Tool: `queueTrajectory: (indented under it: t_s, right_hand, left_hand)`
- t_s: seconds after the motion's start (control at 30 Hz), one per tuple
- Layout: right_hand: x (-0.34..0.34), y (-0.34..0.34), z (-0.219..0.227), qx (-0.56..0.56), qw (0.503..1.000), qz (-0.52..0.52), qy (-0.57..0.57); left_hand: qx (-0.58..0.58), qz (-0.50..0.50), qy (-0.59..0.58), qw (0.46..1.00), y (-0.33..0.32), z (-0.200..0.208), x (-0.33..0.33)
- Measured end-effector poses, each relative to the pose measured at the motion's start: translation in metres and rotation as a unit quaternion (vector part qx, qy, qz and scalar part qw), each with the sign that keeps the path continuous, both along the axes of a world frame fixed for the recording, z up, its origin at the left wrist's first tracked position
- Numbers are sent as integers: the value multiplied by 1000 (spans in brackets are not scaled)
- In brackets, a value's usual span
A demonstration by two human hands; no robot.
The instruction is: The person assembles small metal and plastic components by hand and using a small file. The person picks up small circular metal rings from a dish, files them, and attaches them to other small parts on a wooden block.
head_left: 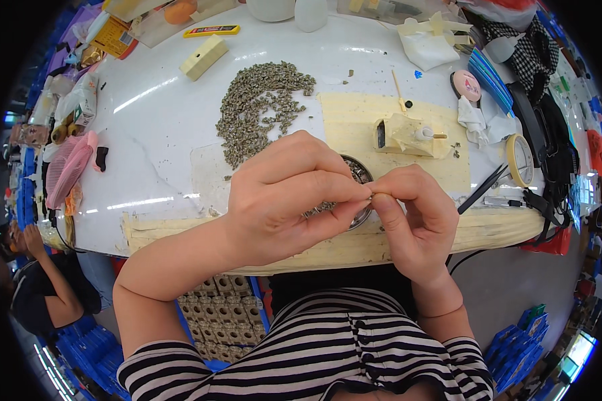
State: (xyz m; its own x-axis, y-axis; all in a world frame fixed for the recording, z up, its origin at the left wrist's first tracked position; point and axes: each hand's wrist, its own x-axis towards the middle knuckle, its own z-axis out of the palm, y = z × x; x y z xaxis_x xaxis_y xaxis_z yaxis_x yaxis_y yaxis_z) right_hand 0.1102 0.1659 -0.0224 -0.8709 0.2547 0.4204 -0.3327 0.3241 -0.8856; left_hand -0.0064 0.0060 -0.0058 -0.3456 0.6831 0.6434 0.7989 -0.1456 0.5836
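My left hand (291, 197) and my right hand (418, 217) meet fingertip to fingertip above the near edge of the table. Thumb and forefinger are pinched on each side, and whatever sits between them is too small to make out. Below the fingers, partly covered by my left hand, is a round dark-rimmed dish (364, 170) with small metal pieces in it. Farther back, a heap of small grey metal parts (264, 100) spreads over the white tabletop (147, 127).
Right of the dish stands a taped block (415, 137) on yellow masking tape. Black tweezers (483, 189) and a tape roll (520, 160) lie at the right. A cream block (204, 58) is far left. At the left edge another person's arm (47, 267) shows.
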Motion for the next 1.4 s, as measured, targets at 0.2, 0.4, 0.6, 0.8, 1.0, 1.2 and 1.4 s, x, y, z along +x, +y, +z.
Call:
queueTrajectory:
  t_s: [0.2,0.4,0.6,0.8,1.0,1.2,1.4]
  right_hand:
    - [1,0,-1,0,1000,-18,8]
    - [-1,-4,1,73,993,-71,67]
    - [0,-1,-1,59,995,-51,57]
    - [3,-3,-2,-47,999,-20,-1]
    - [4,-5,-3,-125,991,6,-39]
    - [6,-6,-1,-151,987,8,-54]
    - [6,-7,-2,-137,989,3,-50]
  left_hand:
    - [-21,-11,-68,997,1,-1,1]
    - [-80,-122,-591,793,-1,2,6]
    - [-78,-105,-545,828,-1,0,9]
    - [5,-4,-18,1000,1,-3,4]
    - [30,12,32,999,2,-6,5]
    - [20,15,24,999,3,-4,5]
    - [16,7,14,1000,3,-2,6]
